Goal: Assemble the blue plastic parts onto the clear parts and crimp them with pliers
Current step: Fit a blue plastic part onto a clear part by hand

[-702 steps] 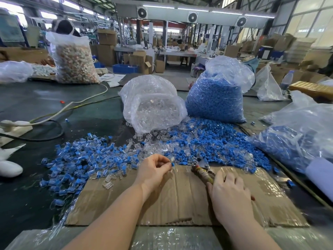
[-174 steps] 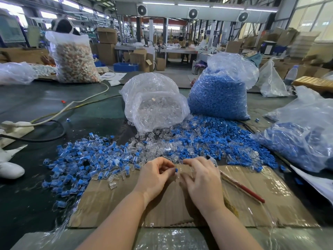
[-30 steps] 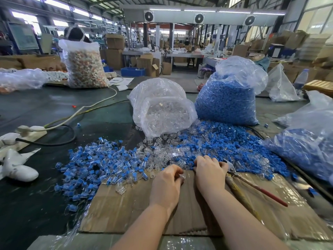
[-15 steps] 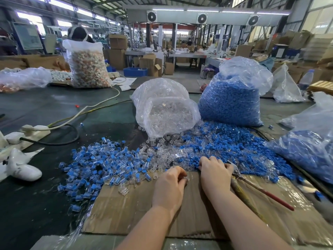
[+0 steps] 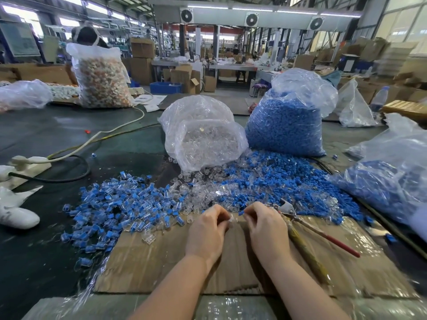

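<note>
- The pile of assembled pieces [image 5: 120, 204], blue caps seated in clear bodies, lay on the table [image 5: 69, 139] left of the hands, unchanged from a moment before.
- The left hand [image 5: 208, 229] had drawn back from the edge of the loose heap to just above the cardboard sheet [image 5: 161, 262]; its fingers [image 5: 220, 221] were curled and pinching a small clear part [image 5: 231, 219], glassy and hard to make out against the cardboard.
- The right hand [image 5: 265, 227], which half a second earlier had been reaching into the blue heap, had come back toward the left; its fingers [image 5: 250, 212] pinched a single blue part [image 5: 241, 213] at their tips.
- The two parts were near each other but apparently not yet joined, so I judged that picking was over and fitting was about to begin.
- The pliers [image 5: 300, 218] lay untouched just right of the right hand, jaws toward the heap, red handle on the cardboard; crimping was still to come.
- Behind, the bag of clear parts [image 5: 203, 135] and the bag of blue parts [image 5: 286, 125] spilled into the mixed heap [image 5: 277, 181].
</note>
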